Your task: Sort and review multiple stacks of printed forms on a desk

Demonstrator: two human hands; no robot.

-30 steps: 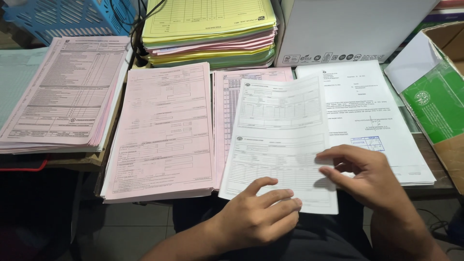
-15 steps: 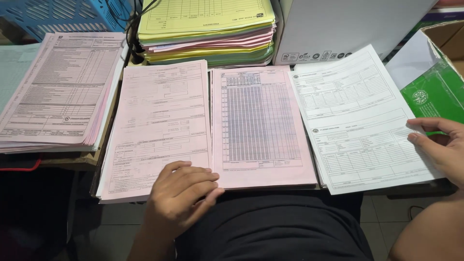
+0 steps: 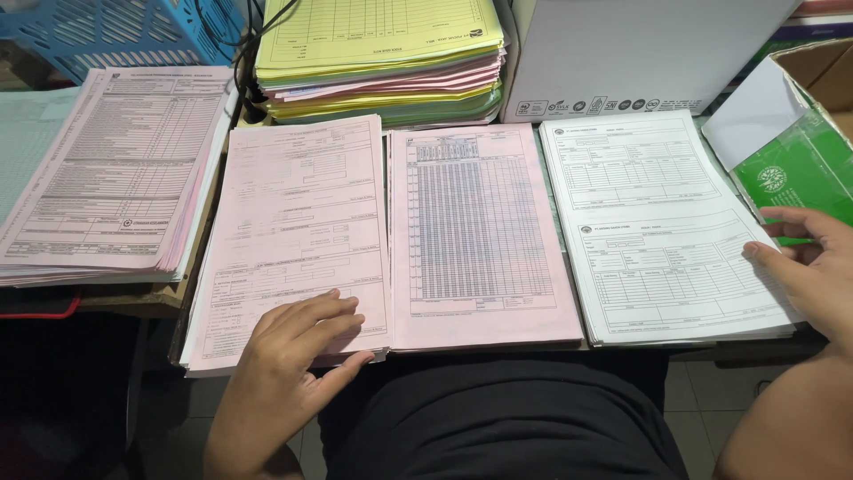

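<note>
My left hand (image 3: pixel 293 342) lies flat on the near right corner of the left pink form stack (image 3: pixel 293 222), fingers spread, thumb under the stack's edge. My right hand (image 3: pixel 804 267) touches the right edge of the white form sheet (image 3: pixel 653 222), which rests squarely on top of the white stack at the right. Between them lies a pink stack with a printed grid table (image 3: pixel 480 231), untouched. Neither hand grips a sheet.
A thick pinkish form stack (image 3: pixel 111 169) sits at far left. Yellow, pink and green forms (image 3: pixel 382 53) are piled at the back, beside a white box (image 3: pixel 640 53). A cardboard box with a green packet (image 3: pixel 800 173) stands at right. A blue basket (image 3: pixel 115 31) is behind.
The white sheet went from in front of me onto the right white stack and is now squared up. My left hand slid left onto the left pink stack.
</note>
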